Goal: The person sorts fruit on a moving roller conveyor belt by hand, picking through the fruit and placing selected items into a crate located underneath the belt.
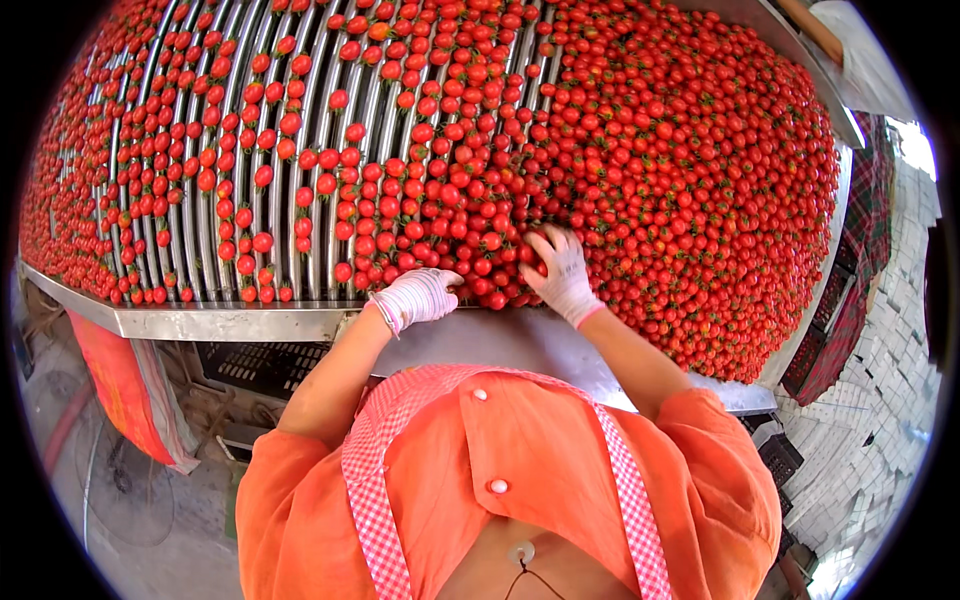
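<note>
Small red tomatoes [690,190], many with green stem ends, cover most of the work surface: heaped densely on the right, spread thinner on the left over a bed of parallel metal rollers [205,262], where they sit largely in rows between the bars. A few fruits are orange in tone. Both of the person's hands are at the near edge of the tomatoes, in pale striped gloves. The left hand [418,298] is at the near metal border, fingers curled and pointing right toward the fruit; whether it grasps a tomato cannot be told. The right hand [562,272] lies over the near part of the tomatoes, where the heap meets the roller side, fingers spread and bent, thumb side toward the left hand; the grip is loose and unclosed, with no fruit seen enclosed. The hands are apart, with tomatoes between them. A bare metal panel [470,340] lies below the hands, and a metal rim [240,325] borders the rollers. The person wears an orange shirt [540,430] with pink checked straps [630,490]. Under the left side are a black crate [265,368] and a red-orange sack [120,390]. At upper right, a co-worker's forearm [815,30] reaches in beside plaid cloth [868,230].
</note>
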Available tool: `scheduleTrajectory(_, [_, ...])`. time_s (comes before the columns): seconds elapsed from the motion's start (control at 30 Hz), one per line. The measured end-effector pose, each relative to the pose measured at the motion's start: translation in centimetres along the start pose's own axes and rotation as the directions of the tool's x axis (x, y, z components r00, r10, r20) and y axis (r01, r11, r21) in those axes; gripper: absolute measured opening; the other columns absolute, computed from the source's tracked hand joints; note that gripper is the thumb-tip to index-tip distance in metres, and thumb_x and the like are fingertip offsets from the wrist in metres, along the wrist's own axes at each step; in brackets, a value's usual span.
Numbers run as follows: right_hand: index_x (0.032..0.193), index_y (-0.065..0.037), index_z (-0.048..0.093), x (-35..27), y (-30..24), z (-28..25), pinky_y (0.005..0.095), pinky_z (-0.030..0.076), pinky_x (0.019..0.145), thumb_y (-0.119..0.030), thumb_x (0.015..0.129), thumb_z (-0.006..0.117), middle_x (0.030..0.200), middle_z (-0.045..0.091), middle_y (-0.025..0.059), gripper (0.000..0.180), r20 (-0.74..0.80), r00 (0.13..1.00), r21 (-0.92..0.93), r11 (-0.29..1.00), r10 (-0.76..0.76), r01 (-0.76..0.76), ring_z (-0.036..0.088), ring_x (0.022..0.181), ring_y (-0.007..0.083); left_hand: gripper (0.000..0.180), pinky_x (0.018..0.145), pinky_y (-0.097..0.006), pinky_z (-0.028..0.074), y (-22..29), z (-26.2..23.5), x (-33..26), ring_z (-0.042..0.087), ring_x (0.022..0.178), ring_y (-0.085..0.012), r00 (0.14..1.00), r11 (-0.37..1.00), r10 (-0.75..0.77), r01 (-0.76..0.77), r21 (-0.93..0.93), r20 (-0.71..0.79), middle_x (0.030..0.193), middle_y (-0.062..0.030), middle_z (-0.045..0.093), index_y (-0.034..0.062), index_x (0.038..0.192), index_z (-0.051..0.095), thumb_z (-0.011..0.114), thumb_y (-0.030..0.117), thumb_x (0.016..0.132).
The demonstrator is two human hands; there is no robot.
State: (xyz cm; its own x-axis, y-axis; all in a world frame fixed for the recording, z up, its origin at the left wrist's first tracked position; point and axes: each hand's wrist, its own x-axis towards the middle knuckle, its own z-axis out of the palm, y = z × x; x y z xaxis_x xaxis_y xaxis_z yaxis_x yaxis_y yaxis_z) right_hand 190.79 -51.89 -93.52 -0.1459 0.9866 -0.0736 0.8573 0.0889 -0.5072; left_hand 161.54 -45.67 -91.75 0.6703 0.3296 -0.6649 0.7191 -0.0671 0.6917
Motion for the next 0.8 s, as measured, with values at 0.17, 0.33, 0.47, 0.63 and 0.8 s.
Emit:
scheduleTrajectory(0.17, [0.132, -0.015, 0.057, -6.7, 0.5, -1.1, 0.0594, 0.03, 0.114, -0.038, 0.075, 0.078, 0.144, 0.044, 0.0203, 0.065, 0.071, 0.986, -0.257, 0.958, 0.151, -0.129, 0.041, 0.133, 0.0424, 0.054, 0.075, -0.036, 0.056, 2.3, -2.1, -0.9, 0.069, 0.079, -0.0218, 0.983, 0.968, -0.183, 0.183, -0.17, 0.019, 0.094, -0.0127, 0.072, 0.0082, 0.144, 0.054, 0.057, 0.027, 0.092])
scheduleTrajectory(0.33, [0.141, -0.005, 0.047, -5.1, -4.0, -1.3, 0.0562, 0.029, 0.114, -0.044, 0.063, 0.086, 0.15, 0.037, 0.0263, 0.096, 0.19, 0.964, -0.079, 0.982, 0.185, -0.172, 0.036, 0.138, 0.0446, 0.054, 0.085, -0.042, 0.054, 2.7, -3.8, -2.8, 0.07, 0.092, -0.0314, 0.915, 0.962, -0.269, 0.236, -0.141, -0.301, 0.101, -0.0149, 0.072, 0.0119, 0.145, 0.051, 0.056, 0.026, 0.093])
scheduleTrajectory(0.47, [0.149, -0.003, 0.036, -0.2, -10.2, 2.9, 0.062, 0.029, 0.111, -0.046, 0.062, 0.088, 0.149, 0.034, 0.0328, 0.11, 0.109, 0.982, 0.109, 0.98, 0.152, -0.164, 0.034, 0.137, 0.0499, 0.057, 0.087, -0.046, 0.053, 2.4, -3.1, -3.2, 0.068, 0.095, -0.0353, 0.835, 0.968, -0.243, 0.174, -0.181, -0.494, 0.099, -0.015, 0.071, 0.0135, 0.147, 0.048, 0.057, 0.023, 0.091])
scheduleTrajectory(0.63, [0.152, -0.015, 0.037, 8.1, -16.3, 7.0, 0.0673, 0.026, 0.111, -0.039, 0.066, 0.085, 0.154, 0.021, 0.0354, 0.101, -0.012, 0.985, 0.12, 0.978, 0.174, -0.172, 0.023, 0.139, 0.0601, 0.048, 0.083, -0.034, 0.053, 3.5, -4.7, -3.3, 0.064, 0.085, -0.0189, 0.612, 0.921, -0.206, -0.143, -0.364, -0.763, 0.094, -0.0117, 0.068, 0.0006, 0.138, 0.056, 0.059, 0.013, 0.092])
scheduleTrajectory(0.8, [0.124, -0.004, 0.061, 14.2, -13.2, 0.6, 0.0456, 0.051, 0.099, -0.011, 0.08, 0.067, 0.135, 0.056, 0.0248, 0.045, -0.257, 0.962, 0.494, 0.843, -0.095, 0.215, 0.06, 0.115, 0.0415, 0.044, 0.06, -0.018, 0.049, 5.0, -8.1, -3.7, 0.059, 0.075, -0.0053, 0.503, 0.648, -0.468, -0.365, -0.669, -0.727, 0.102, -0.0042, 0.068, 0.0016, 0.145, 0.049, 0.052, 0.012, 0.102])
